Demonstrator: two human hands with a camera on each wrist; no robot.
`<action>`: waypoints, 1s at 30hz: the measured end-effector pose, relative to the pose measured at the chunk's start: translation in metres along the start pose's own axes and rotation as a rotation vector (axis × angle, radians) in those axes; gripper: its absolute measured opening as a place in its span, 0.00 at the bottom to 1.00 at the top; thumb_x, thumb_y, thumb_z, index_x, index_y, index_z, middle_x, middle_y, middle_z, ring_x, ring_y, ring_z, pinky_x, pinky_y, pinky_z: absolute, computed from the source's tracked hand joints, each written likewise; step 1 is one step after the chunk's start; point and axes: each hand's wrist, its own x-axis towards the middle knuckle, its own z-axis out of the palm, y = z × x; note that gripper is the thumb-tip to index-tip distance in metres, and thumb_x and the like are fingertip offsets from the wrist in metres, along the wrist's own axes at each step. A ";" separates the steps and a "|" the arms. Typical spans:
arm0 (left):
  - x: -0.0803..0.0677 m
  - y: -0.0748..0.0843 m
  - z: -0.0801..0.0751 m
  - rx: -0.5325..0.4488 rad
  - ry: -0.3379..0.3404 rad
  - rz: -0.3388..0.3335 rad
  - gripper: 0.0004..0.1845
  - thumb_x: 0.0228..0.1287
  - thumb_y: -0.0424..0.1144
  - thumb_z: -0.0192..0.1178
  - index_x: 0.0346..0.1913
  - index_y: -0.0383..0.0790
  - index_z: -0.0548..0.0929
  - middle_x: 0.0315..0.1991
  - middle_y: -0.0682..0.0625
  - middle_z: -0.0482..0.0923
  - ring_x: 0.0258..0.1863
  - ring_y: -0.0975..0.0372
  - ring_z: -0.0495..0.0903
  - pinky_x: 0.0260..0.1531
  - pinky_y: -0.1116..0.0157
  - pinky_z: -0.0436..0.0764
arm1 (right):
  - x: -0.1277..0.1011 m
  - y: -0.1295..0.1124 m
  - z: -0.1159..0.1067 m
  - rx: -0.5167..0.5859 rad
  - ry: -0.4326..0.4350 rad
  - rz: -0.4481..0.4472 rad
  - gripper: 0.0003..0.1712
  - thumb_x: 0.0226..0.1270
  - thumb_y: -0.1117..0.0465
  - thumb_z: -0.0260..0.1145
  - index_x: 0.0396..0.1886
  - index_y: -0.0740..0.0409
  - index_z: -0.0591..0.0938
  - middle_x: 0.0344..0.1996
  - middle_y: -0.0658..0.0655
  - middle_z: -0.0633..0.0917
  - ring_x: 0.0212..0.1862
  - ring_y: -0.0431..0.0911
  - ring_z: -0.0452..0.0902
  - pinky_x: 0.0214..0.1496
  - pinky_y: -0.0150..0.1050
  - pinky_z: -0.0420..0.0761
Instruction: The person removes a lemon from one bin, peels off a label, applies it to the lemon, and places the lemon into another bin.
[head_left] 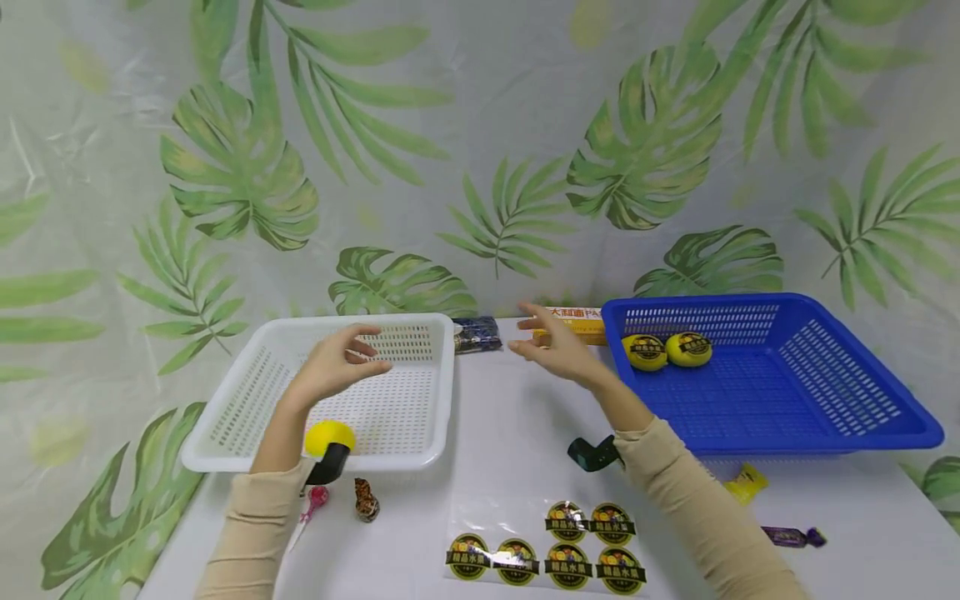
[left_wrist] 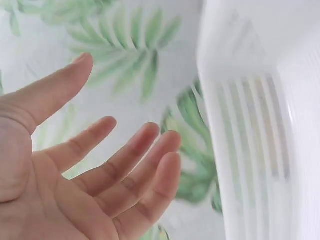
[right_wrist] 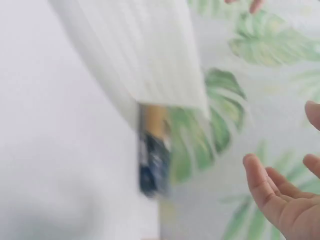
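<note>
My left hand [head_left: 337, 362] hovers over the white basket [head_left: 447, 392], empty, its fingers relaxed and apart. In the left wrist view the palm of that hand [left_wrist: 75, 185] faces up beside the slotted basket wall [left_wrist: 252, 125]. A yellow lemon [head_left: 328, 435] shows just beside the left wrist, overlapping the basket's front rim. My right hand [head_left: 555, 346] is raised near the left edge of the blue basket [head_left: 757, 408], fingers spread and holding nothing. Two lemons with dark labels, one lemon [head_left: 645, 352] and another lemon [head_left: 688, 349], lie in the blue basket's back left corner.
A sheet of round fruit stickers [head_left: 517, 562] lies at the front middle. Around it are a lollipop [head_left: 318, 497], a brown-wrapped candy [head_left: 366, 502], a yellow-wrapped candy [head_left: 746, 483] and a purple-wrapped candy [head_left: 793, 537]. A dark packet [head_left: 477, 335] and an orange box [head_left: 581, 325] stand behind.
</note>
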 end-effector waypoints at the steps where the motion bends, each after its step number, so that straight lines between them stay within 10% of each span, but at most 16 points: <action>1: -0.002 -0.009 -0.011 0.021 -0.023 -0.024 0.33 0.61 0.43 0.63 0.65 0.31 0.66 0.50 0.30 0.75 0.47 0.43 0.78 0.42 0.53 0.79 | 0.003 0.001 0.011 0.009 -0.016 0.015 0.39 0.67 0.59 0.62 0.73 0.56 0.55 0.63 0.71 0.66 0.54 0.63 0.74 0.49 0.50 0.79; 12: 0.007 -0.093 -0.078 -0.118 -0.335 -0.207 0.40 0.59 0.40 0.64 0.69 0.30 0.56 0.57 0.28 0.70 0.50 0.46 0.77 0.48 0.47 0.76 | 0.015 0.009 0.102 0.154 -0.159 0.083 0.42 0.66 0.58 0.63 0.74 0.53 0.53 0.65 0.72 0.63 0.51 0.60 0.78 0.47 0.51 0.79; 22: 0.025 -0.121 -0.060 -0.148 -0.525 -0.556 0.46 0.51 0.40 0.71 0.71 0.37 0.57 0.54 0.37 0.75 0.58 0.41 0.70 0.51 0.47 0.73 | 0.019 0.027 0.123 0.225 -0.157 0.086 0.40 0.65 0.59 0.63 0.73 0.54 0.56 0.64 0.73 0.63 0.46 0.57 0.81 0.46 0.53 0.79; 30: 0.027 -0.135 -0.036 -0.098 -0.671 -0.659 0.33 0.51 0.36 0.70 0.62 0.39 0.71 0.59 0.36 0.70 0.51 0.49 0.76 0.51 0.44 0.69 | 0.018 0.028 0.122 0.232 -0.173 0.091 0.40 0.65 0.58 0.63 0.73 0.51 0.56 0.65 0.71 0.63 0.47 0.56 0.81 0.47 0.54 0.78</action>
